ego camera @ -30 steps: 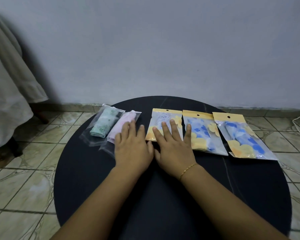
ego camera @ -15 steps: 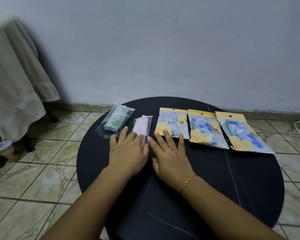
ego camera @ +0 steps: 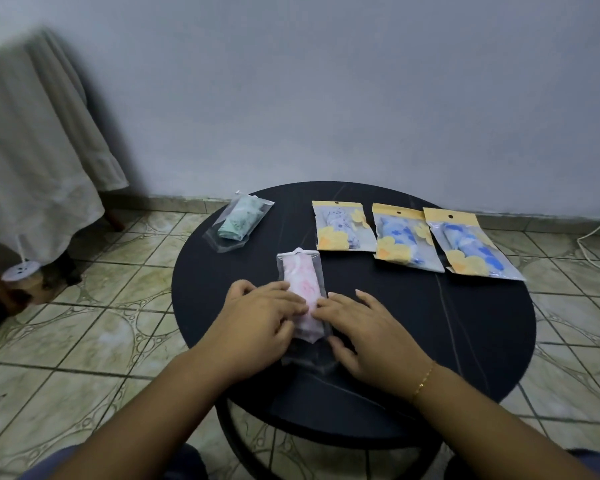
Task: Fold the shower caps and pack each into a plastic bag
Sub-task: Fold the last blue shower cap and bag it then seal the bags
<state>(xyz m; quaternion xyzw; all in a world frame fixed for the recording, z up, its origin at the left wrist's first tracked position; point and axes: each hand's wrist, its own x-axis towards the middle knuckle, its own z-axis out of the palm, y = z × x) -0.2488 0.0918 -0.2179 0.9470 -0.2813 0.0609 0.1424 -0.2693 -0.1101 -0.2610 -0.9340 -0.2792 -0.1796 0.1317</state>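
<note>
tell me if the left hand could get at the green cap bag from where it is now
Probably yes: the left hand rests on the pink cap bag, and the bare tabletop between it and the green cap bag holds nothing in the way.

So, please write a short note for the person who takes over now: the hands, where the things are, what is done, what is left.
Left hand and right hand: fingers lie on the pink cap's clear bag, near the table's front middle.
Green cap's clear bag: back left, packed, untouched.
Three yellow-topped bags: in a row at back right, each with a cap inside.
Done: all five caps are in bags.
Left: probably only to flatten or close the pink bag; whether it is sealed cannot be seen.
</note>
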